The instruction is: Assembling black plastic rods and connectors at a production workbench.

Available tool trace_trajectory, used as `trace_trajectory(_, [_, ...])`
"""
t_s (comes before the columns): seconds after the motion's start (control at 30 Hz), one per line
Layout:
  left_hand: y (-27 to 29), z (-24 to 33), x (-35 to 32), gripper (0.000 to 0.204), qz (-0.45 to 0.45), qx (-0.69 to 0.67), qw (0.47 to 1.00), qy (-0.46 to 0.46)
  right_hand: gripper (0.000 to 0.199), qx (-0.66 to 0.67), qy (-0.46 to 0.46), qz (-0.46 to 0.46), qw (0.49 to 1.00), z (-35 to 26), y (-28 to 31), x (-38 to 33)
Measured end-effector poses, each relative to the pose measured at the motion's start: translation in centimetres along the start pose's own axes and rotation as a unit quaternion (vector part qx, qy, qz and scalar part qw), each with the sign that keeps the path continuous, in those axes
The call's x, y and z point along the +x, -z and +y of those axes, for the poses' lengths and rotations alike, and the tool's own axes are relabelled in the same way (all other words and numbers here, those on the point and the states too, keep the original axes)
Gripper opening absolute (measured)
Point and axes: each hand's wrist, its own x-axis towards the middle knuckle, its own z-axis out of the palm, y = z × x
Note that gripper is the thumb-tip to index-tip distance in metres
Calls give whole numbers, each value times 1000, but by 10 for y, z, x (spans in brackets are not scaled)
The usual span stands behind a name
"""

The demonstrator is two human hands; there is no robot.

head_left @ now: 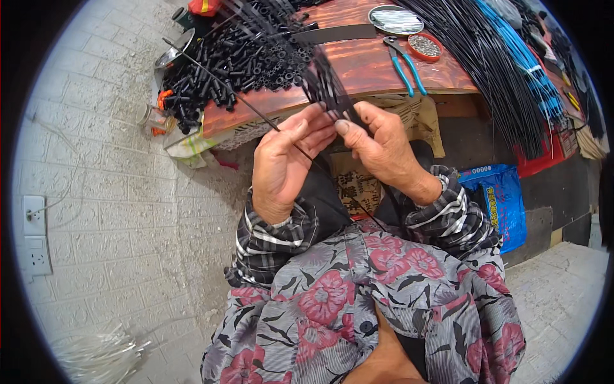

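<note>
My left hand [288,153] has its fingers stretched toward the right, the thumb lying over a long thin black rod [230,91]. That rod slants from the upper left down past my lap. My right hand [387,144] is closed, thumb against fingers, round a bundle of thin black strips [326,77]. The upper part of the bundle is smeared by motion, so its exact kind is unclear. My left fingertips reach the bundle's near side. Just beyond my hands, a heap of short black plastic tubular pieces [217,73] covers the left of the reddish wooden table [339,54].
Blue-handled pliers [405,67] lie beside a red dish of small metal pieces [425,46]. A round tin of white sticks [396,19] stands behind. Long black rods [473,57] and blue ones [521,54] overhang the right side. A jar [153,117] sits at the left edge.
</note>
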Motion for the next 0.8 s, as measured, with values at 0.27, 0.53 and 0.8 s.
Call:
trace_trajectory(0.27, [-17,0,18,27,17,6,1000,-20,16,-34,70,-3,997,10,-15,-13])
trace_trajectory(0.53, [-23,2,19,30,17,-22,999,-32,17,-229,213,38,949,-6,3,-7])
trace_trajectory(0.8, [14,-1,-10,52,34,0,999,-14,11,-126,144,166,967,-43,81,17])
